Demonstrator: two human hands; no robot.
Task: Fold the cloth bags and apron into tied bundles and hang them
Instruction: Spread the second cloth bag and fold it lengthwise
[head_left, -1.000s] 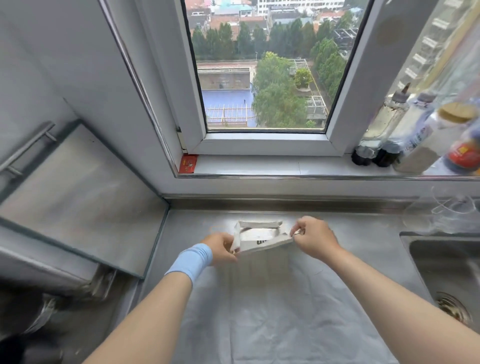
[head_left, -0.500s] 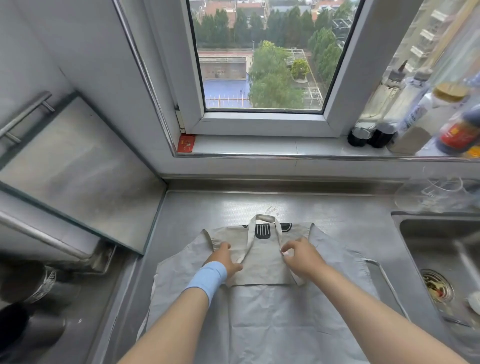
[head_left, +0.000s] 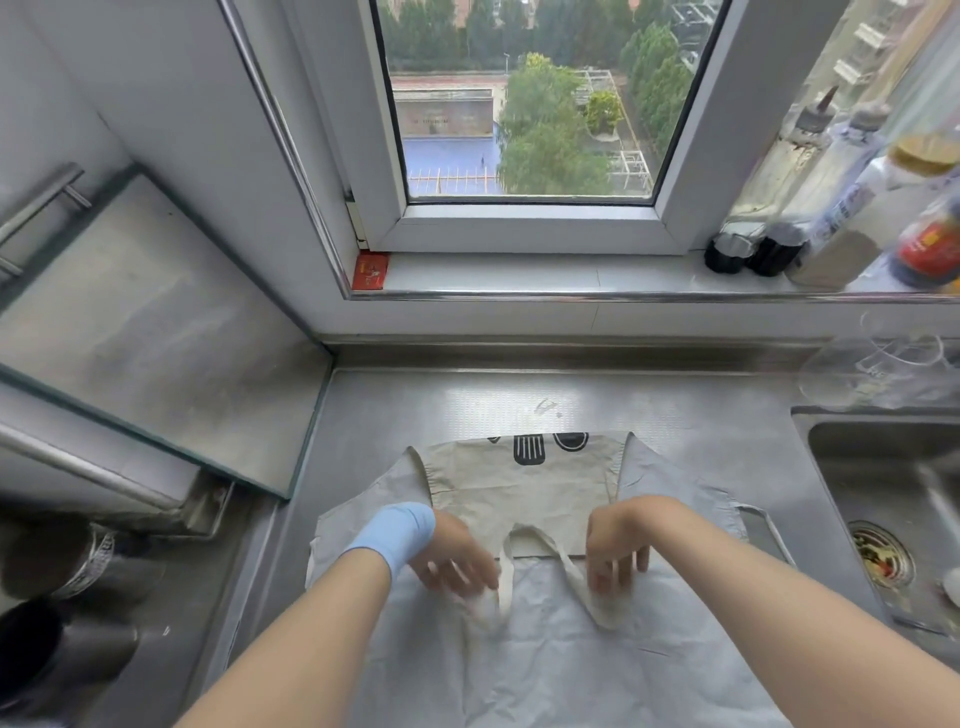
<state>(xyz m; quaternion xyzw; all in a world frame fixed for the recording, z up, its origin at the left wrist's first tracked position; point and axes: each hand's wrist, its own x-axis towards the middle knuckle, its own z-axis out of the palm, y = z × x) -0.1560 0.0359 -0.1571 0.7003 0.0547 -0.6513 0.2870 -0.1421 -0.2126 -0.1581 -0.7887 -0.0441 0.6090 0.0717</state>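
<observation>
Creased beige cloth apron (head_left: 519, 499) lies flat on brushed-steel counter (head_left: 415, 410); left hand (head_left: 452, 556) and right hand (head_left: 618, 540), blurred, pinch its looped strap (head_left: 569, 578). Steel sink (head_left: 883, 467) lies right of apron.

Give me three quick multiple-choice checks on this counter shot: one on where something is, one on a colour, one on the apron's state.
1. Where is the sink relative to the apron?
A) on the person's left
B) on the person's right
C) under the apron

2. What colour is the wristband?
A) red
B) black
C) light blue

3. How does the apron's bib lie?
A) folded down over the apron's body
B) rolled into a tied bundle
C) hanging from a hook

Answers:
1 B, the basin is set into the counter at its right end.
2 C, the band is pale blue.
3 A, the bib lies flat on the apron, with its neck strap pointing toward the person.
</observation>
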